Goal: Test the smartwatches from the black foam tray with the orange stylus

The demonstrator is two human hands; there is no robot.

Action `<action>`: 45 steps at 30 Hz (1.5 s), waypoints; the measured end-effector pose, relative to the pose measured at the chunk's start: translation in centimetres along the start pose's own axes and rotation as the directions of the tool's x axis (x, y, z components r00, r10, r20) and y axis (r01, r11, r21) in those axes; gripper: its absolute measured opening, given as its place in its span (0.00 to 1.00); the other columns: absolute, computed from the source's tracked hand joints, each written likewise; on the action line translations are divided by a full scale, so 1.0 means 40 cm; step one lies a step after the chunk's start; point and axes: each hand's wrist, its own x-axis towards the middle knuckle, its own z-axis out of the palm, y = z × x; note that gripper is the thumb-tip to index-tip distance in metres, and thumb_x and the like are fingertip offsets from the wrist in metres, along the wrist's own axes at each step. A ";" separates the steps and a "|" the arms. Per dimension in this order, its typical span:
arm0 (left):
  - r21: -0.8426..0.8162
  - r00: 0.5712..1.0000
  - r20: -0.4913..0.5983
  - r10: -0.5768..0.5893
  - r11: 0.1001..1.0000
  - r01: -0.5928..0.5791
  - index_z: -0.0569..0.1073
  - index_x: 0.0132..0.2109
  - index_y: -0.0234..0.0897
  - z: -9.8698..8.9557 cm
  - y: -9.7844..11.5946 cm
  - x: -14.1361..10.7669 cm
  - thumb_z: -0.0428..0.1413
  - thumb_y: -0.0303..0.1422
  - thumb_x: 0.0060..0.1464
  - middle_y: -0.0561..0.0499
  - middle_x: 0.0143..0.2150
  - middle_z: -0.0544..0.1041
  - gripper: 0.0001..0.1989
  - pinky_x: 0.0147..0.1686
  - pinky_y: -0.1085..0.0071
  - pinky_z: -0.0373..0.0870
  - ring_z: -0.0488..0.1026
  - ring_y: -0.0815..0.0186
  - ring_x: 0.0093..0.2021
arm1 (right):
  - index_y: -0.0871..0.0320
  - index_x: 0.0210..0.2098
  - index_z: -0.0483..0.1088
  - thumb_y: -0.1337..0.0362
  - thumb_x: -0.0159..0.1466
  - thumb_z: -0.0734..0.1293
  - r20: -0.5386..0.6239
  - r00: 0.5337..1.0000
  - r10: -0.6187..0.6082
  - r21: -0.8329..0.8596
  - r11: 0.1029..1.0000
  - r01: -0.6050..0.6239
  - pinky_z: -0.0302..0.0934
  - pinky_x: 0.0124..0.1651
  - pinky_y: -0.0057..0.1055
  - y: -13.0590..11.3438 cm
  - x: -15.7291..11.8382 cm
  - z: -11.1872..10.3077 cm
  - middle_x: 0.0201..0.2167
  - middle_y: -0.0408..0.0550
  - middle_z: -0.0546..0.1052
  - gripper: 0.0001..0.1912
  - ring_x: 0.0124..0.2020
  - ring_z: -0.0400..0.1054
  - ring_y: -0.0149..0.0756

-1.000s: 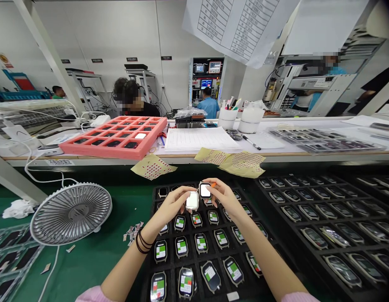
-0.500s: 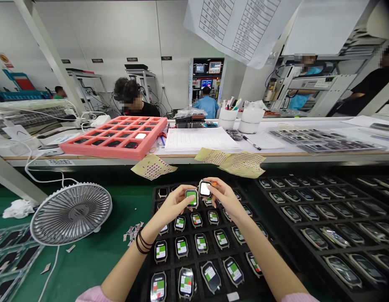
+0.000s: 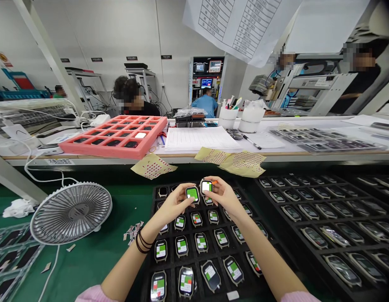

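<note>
Left hand (image 3: 174,204), right hand (image 3: 224,197): smartwatches (image 3: 192,194) (green screens)

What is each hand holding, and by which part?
The left hand holds a watch by its lower edge; the right hand holds a second watch by its case edges.

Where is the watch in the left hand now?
In the head view, the watch in the left hand sits at lower centre, right beside the watch in the right hand, above a black tray of watches.
</note>
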 end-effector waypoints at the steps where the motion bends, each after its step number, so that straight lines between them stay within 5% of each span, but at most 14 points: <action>1: -0.004 1.000 0.002 -0.001 1.000 0.001 0.63 0.55 0.38 0.000 -0.001 0.000 0.54 0.36 0.55 0.45 0.48 0.69 0.21 0.21 0.79 0.59 0.72 0.66 0.37 | 0.56 0.44 0.67 0.62 0.52 0.73 -0.007 1.000 0.001 -0.001 1.000 -0.001 0.52 0.15 0.21 -0.001 0.000 0.000 0.33 0.46 0.74 0.21 0.26 0.69 0.32; 13: -0.021 0.998 -0.062 0.006 1.000 -0.007 0.67 0.50 0.37 0.001 0.004 -0.002 0.59 0.38 0.50 0.49 0.42 0.72 0.21 0.25 0.76 0.61 0.67 0.70 0.32 | 0.55 0.46 0.67 0.57 0.55 0.71 0.027 1.000 0.012 0.040 0.999 -0.014 0.55 0.16 0.23 -0.012 -0.001 0.009 0.37 0.48 0.72 0.21 0.28 0.71 0.35; 21: -0.056 0.996 -0.080 -0.028 0.998 0.023 0.69 0.47 0.36 0.004 0.008 0.003 0.56 0.47 0.52 0.56 0.29 0.63 0.22 0.21 0.77 0.55 0.56 0.76 0.22 | 0.57 0.37 0.72 0.51 0.56 0.69 -0.052 0.998 0.040 0.041 0.998 -0.038 0.47 0.14 0.23 -0.013 -0.002 0.002 0.23 0.42 0.68 0.16 0.18 0.64 0.28; 28: -0.060 0.997 -0.051 -0.052 0.997 0.049 0.69 0.47 0.36 0.011 0.026 -0.003 0.57 0.47 0.51 0.57 0.28 0.64 0.22 0.23 0.76 0.57 0.58 0.74 0.23 | 0.56 0.35 0.72 0.54 0.54 0.71 -0.081 0.996 0.036 0.006 0.999 -0.036 0.48 0.15 0.23 -0.017 -0.005 0.000 0.22 0.39 0.66 0.14 0.16 0.57 0.24; 36: -0.063 0.997 -0.054 -0.053 0.997 0.049 0.69 0.47 0.36 0.008 0.025 -0.003 0.57 0.47 0.51 0.55 0.30 0.66 0.22 0.23 0.76 0.58 0.61 0.74 0.24 | 0.55 0.44 0.69 0.56 0.56 0.70 0.035 0.999 -0.003 0.007 1.000 0.003 0.53 0.16 0.23 -0.015 -0.003 0.004 0.30 0.44 0.71 0.18 0.24 0.69 0.32; 45: -0.068 0.998 -0.053 -0.041 0.997 0.037 0.69 0.47 0.36 0.008 0.022 -0.003 0.57 0.48 0.50 0.54 0.31 0.68 0.23 0.23 0.76 0.59 0.62 0.74 0.25 | 0.56 0.43 0.70 0.54 0.57 0.69 0.038 0.999 0.013 -0.030 0.999 -0.011 0.51 0.15 0.23 -0.023 -0.007 0.004 0.28 0.43 0.69 0.17 0.20 0.66 0.28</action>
